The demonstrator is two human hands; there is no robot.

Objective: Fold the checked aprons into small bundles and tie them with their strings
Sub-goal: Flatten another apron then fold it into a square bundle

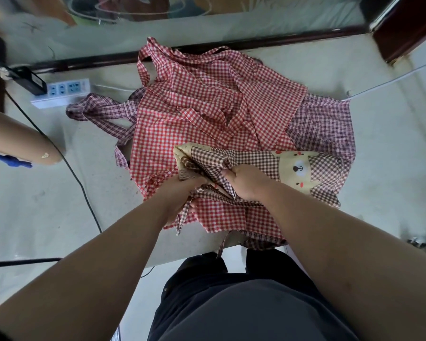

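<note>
Two hands: both at the near middle of the pile. The left hand (182, 193) and the right hand (246, 183) are each clenched on bunched cloth of the brown checked apron (256, 158), knuckles up and close together.
Brown checked apron: crumpled on top of the pile at its near edge. A cream bear patch (298, 168) faces up just right of the right hand.
Red checked apron: the red checked apron (182, 112) is spread wide under the brown one, running from the near edge of the surface (384, 156) to the far side. Its strings (207, 114) lie loose and crossed over it.
Hanging string: one narrow tie (221, 247) drops over the near edge of the surface.
Purple checked apron: the purple checked apron (322, 124) is lowest in the pile, showing at the right and again as tangled straps at the left.
Black cable: the black cable (79, 183) runs across the left part of the surface, clear of the cloth.
Other person: a forearm (17, 141) rests at the left edge, beside a blue object (12, 160) that I cannot identify.
Power strip: the white power strip (62, 91) lies far left, near the purple straps.
White cable: the white cable (391, 81) is at far right, its end meeting the purple cloth.
Dark frame: the dark frame (256, 43) borders the far edge, with the red apron's neck loop lapping over it.
</note>
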